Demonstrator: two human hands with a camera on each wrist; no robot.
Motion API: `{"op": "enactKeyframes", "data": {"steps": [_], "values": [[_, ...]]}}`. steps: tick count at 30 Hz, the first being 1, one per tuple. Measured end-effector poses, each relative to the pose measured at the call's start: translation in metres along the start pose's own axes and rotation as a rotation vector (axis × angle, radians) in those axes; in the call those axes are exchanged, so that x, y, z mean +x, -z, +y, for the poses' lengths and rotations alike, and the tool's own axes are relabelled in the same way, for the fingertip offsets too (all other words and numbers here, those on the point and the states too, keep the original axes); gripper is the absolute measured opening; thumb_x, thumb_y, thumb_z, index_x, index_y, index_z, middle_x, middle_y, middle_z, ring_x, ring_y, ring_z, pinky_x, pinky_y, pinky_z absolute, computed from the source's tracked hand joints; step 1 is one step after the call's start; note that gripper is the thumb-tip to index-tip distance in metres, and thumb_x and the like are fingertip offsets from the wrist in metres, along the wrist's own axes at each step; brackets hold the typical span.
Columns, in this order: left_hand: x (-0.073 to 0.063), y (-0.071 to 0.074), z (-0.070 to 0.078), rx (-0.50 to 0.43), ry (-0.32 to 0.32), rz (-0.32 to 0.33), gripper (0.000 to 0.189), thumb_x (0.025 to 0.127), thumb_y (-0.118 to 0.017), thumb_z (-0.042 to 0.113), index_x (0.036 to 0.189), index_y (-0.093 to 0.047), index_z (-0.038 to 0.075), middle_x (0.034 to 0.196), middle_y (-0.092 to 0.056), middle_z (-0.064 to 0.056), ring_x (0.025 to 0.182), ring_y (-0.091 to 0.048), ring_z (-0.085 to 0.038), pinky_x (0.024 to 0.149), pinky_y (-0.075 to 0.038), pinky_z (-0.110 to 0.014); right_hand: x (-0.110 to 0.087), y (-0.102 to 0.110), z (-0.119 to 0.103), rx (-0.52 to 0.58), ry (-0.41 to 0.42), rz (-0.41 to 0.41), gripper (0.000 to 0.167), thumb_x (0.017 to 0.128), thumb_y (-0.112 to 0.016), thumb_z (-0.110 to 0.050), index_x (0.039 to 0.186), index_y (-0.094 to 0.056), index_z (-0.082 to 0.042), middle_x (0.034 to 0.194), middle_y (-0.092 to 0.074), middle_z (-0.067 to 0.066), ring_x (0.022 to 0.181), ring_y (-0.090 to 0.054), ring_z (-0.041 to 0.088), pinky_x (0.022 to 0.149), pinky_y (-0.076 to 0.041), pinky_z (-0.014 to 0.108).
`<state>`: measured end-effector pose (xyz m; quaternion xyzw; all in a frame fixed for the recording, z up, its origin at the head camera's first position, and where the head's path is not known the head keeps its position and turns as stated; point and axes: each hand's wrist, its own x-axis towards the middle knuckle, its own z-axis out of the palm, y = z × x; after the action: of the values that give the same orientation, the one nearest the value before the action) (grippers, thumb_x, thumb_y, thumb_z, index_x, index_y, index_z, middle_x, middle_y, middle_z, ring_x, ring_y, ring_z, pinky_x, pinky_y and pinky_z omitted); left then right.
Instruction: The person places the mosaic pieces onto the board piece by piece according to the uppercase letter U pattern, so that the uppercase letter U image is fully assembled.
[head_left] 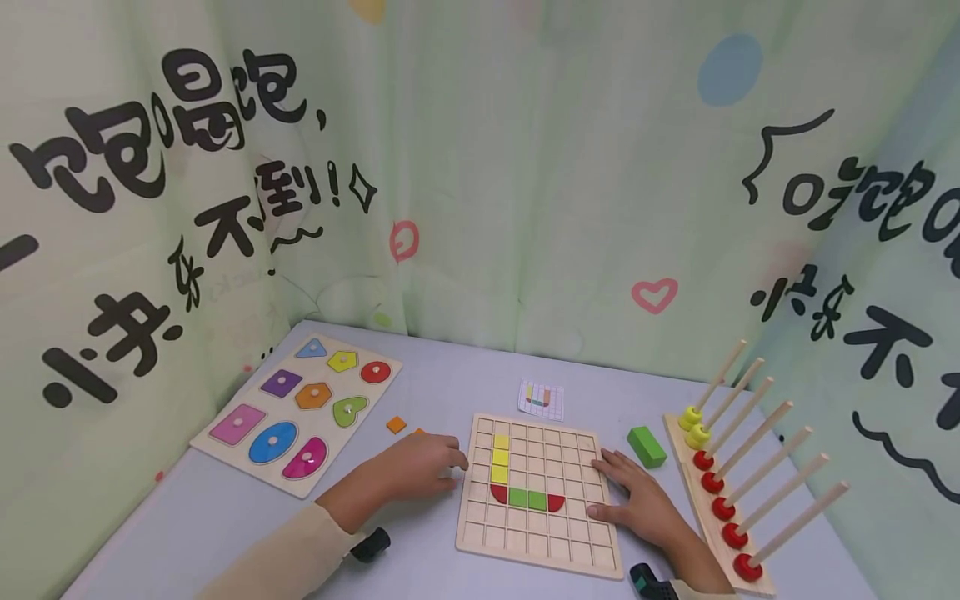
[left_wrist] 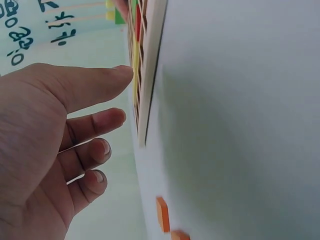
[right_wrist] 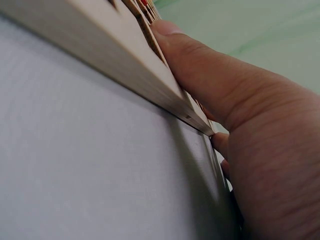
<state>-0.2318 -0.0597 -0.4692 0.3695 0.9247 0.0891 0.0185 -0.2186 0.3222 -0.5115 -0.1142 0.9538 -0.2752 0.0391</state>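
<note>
Seven coloured tiles (head_left: 517,498) sit on one board (head_left: 539,535).

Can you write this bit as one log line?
left hand: empty, beside grid board | right hand: rests on board's right edge | orange pieces: on table

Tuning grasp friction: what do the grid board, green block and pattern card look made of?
Grid board: likely bare wood, matte; pale tan edge, browned cutouts in the right wrist view.
Green block: perhaps painted wood, plastic possible; even, opaque colour.
Pattern card: probably paper or thin card; looks thin and flat, printed on white. Finish too small to tell.
</note>
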Motion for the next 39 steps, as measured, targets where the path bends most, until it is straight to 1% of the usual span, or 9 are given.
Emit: {"op": "enactKeyframes", "data": {"steps": [4, 9, 11, 15, 17, 20, 23, 28, 39], "values": [[-0.011, -0.001, -0.014, -0.01, 0.052, -0.009, 0.026, 0.084, -0.077, 0.028, 0.109, -0.074, 0.023, 0.096, -0.061, 0.011, 0.081, -0.057, -0.003, 0.071, -0.05, -0.021, -0.001, -0.001, 0.0, -0.01, 0.005, 0.003, 0.091, 0.07, -0.078, -0.058, 0.14, -0.052, -0.006, 0.152, -0.034, 0.018, 0.141, -0.02, 0.043, 0.106, -0.018, 0.066], [-0.025, 0.001, -0.03, -0.035, 0.102, -0.005, 0.028, 0.081, -0.079, 0.029, 0.109, -0.074, 0.023, 0.102, -0.062, 0.01, 0.092, -0.059, -0.008, 0.078, -0.052, -0.026, -0.001, 0.0, -0.001, -0.007, 0.001, 0.002, 0.09, 0.07, -0.078, -0.058, 0.14, -0.052, -0.006, 0.152, -0.034, 0.018, 0.141, -0.019, 0.043, 0.106, -0.018, 0.066], [-0.03, 0.002, -0.036, -0.053, 0.111, -0.004, 0.029, 0.081, -0.079, 0.028, 0.108, -0.073, 0.022, 0.102, -0.062, 0.01, 0.092, -0.059, -0.008, 0.079, -0.051, -0.027, -0.001, 0.0, -0.001, -0.006, 0.0, 0.002, 0.09, 0.07, -0.078, -0.058, 0.14, -0.052, -0.006, 0.152, -0.034, 0.018, 0.141, -0.02, 0.043, 0.106, -0.018, 0.066], [-0.042, 0.007, -0.045, -0.091, 0.129, -0.012, 0.029, 0.08, -0.08, 0.025, 0.108, -0.074, 0.021, 0.093, -0.059, 0.012, 0.082, -0.055, -0.008, 0.073, -0.051, -0.026, -0.001, 0.0, -0.001, -0.01, 0.008, 0.002, 0.09, 0.07, -0.078, -0.058, 0.14, -0.053, -0.006, 0.152, -0.035, 0.018, 0.141, -0.02, 0.043, 0.106, -0.019, 0.066], [-0.047, 0.008, -0.049, -0.098, 0.15, -0.015, 0.03, 0.08, -0.08, 0.023, 0.109, -0.074, 0.021, 0.092, -0.058, 0.012, 0.083, -0.055, -0.008, 0.072, -0.051, -0.026, -0.001, 0.0, 0.0, -0.009, 0.013, 0.005, 0.09, 0.07, -0.078, -0.058, 0.139, -0.053, -0.006, 0.152, -0.035, 0.018, 0.141, -0.02, 0.043, 0.106, -0.019, 0.066], [-0.053, 0.01, -0.055, -0.096, 0.188, -0.016, 0.032, 0.079, -0.081, 0.023, 0.111, -0.073, 0.021, 0.096, -0.06, 0.012, 0.089, -0.058, -0.01, 0.076, -0.052, -0.029, -0.001, 0.0, 0.0, -0.008, 0.014, 0.006, 0.09, 0.07, -0.078, -0.058, 0.139, -0.053, -0.006, 0.152, -0.035, 0.018, 0.141, -0.02, 0.043, 0.106, -0.019, 0.066], [-0.057, 0.011, -0.06, -0.093, 0.208, -0.015, 0.034, 0.079, -0.082, 0.021, 0.112, -0.073, 0.019, 0.099, -0.061, 0.011, 0.093, -0.058, -0.01, 0.08, -0.053, -0.03, -0.001, 0.0, 0.0, -0.009, 0.01, 0.005, 0.09, 0.071, -0.078, -0.058, 0.139, -0.053, -0.006, 0.152, -0.034, 0.018, 0.141, -0.019, 0.043, 0.105, -0.018, 0.067], [-0.061, 0.013, -0.067, -0.092, 0.203, -0.016, 0.034, 0.079, -0.081, 0.019, 0.112, -0.072, 0.018, 0.098, -0.059, 0.012, 0.093, -0.056, -0.008, 0.082, -0.052, -0.03, -0.001, 0.0, 0.0, -0.013, 0.009, 0.006, 0.09, 0.071, -0.077, -0.058, 0.139, -0.053, -0.007, 0.152, -0.034, 0.018, 0.141, -0.019, 0.043, 0.105, -0.018, 0.067], [-0.058, 0.008, -0.071, -0.127, 0.191, 0.009, 0.028, 0.081, -0.08, 0.018, 0.107, -0.073, 0.019, 0.098, -0.061, 0.013, 0.095, -0.058, -0.01, 0.084, -0.052, -0.031, -0.001, -0.001, 0.001, -0.006, 0.014, 0.007, 0.09, 0.071, -0.078, -0.059, 0.139, -0.053, -0.005, 0.152, -0.035, 0.018, 0.141, -0.02, 0.043, 0.106, -0.018, 0.066]]}}
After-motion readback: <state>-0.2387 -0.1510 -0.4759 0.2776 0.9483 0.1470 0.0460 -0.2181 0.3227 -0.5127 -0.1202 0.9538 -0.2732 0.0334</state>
